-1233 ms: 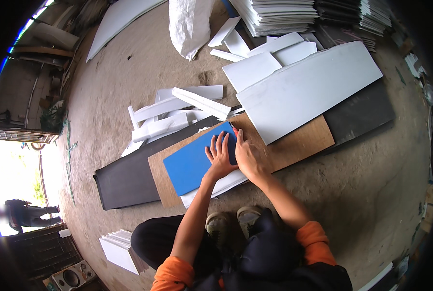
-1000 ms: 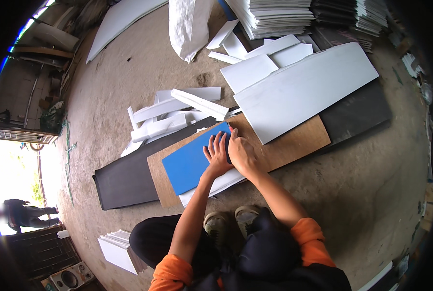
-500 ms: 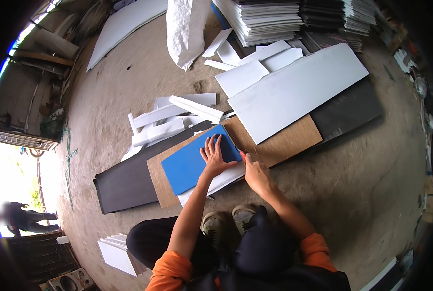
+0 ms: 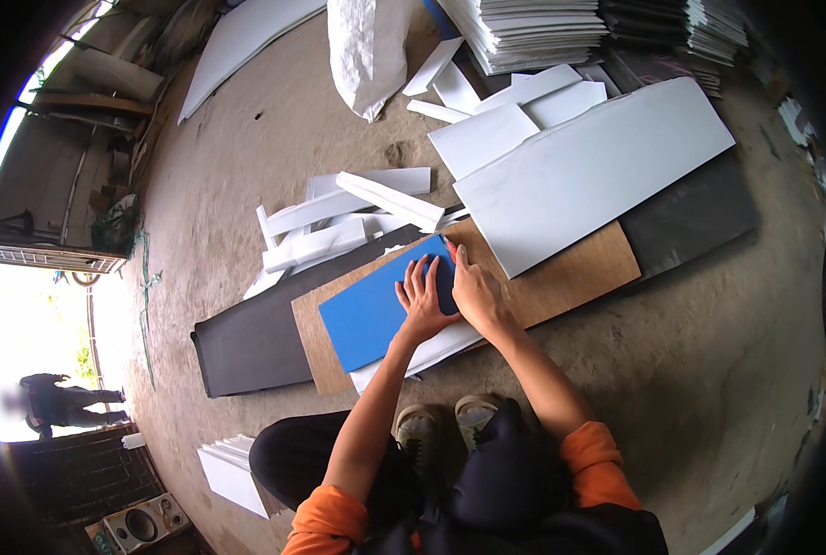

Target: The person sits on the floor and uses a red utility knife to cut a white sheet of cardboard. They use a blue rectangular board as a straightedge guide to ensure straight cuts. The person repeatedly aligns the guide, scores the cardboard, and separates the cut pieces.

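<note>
A blue rectangular board (image 4: pixel 362 319) lies over a white sheet (image 4: pixel 436 349), whose near edge shows beneath it. My left hand (image 4: pixel 422 303) presses flat on the blue board with its fingers spread. Closed round a red utility knife (image 4: pixel 451 249), my right hand (image 4: pixel 477 294) is at the blue board's right edge. The knife's tip is by that board's far right corner; the blade itself is too small to make out. Below these lies a brown wooden board (image 4: pixel 575 268), resting on a long dark grey slab (image 4: pixel 251 356).
A large white panel (image 4: pixel 598 166) covers part of the brown board at right. White offcuts (image 4: pixel 339 208) are piled beyond the slab. A white sack (image 4: pixel 367 55) and stacked white sheets (image 4: pixel 533 32) stand farther back. A person (image 4: pixel 66 404) is by the bright doorway at left.
My right hand has moved the knife away from me along the blue board's right edge, up to its far corner. The left hand stays pressed on the board. The whole view has shifted slightly.
</note>
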{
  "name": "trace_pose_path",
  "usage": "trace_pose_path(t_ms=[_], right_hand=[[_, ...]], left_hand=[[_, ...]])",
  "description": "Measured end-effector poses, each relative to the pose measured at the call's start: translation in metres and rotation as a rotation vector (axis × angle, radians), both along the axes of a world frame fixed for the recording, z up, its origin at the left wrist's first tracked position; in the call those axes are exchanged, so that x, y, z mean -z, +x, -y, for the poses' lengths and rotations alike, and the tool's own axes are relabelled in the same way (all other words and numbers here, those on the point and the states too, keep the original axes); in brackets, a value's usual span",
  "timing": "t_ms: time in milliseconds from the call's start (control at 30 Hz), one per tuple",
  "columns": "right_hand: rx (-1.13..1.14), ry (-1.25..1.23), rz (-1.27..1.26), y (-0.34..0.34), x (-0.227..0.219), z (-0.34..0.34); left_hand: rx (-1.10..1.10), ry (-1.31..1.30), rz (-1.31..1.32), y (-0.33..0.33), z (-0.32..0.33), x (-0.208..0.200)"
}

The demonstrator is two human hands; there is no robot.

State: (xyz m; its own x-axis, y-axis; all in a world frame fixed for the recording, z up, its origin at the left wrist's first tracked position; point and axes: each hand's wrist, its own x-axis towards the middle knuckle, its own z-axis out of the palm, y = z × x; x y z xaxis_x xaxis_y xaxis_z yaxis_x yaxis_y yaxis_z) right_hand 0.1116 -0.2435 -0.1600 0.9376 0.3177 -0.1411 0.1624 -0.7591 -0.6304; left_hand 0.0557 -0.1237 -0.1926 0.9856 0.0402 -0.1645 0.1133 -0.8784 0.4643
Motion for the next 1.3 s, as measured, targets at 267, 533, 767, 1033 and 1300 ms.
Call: trace_pose_path(t_ms=[267,533,767,1033,1300], right_hand=[[-0.054,-0.155,0.092,0.014,0.003,-0.018],[-0.016,-0.019,0.017,0.005,-0.010,-0.007],[-0.130,-0.165,-0.034,-0.058,-0.029,0.050],[-0.142,-0.207,-0.041,-0.098,-0.030,0.076],[-0.173,-0.318,0.045,-0.109,-0.032,0.082]], left_hand=[[0.013,0.015,0.011,0.000,0.000,0.001],[-0.015,0.026,0.028,0.003,0.000,0.008],[-0.031,0.032,-0.024,0.000,0.003,0.004],[-0.030,0.024,-0.014,0.002,0.005,0.006],[-0.019,0.032,-0.026,0.005,0.003,0.008]])
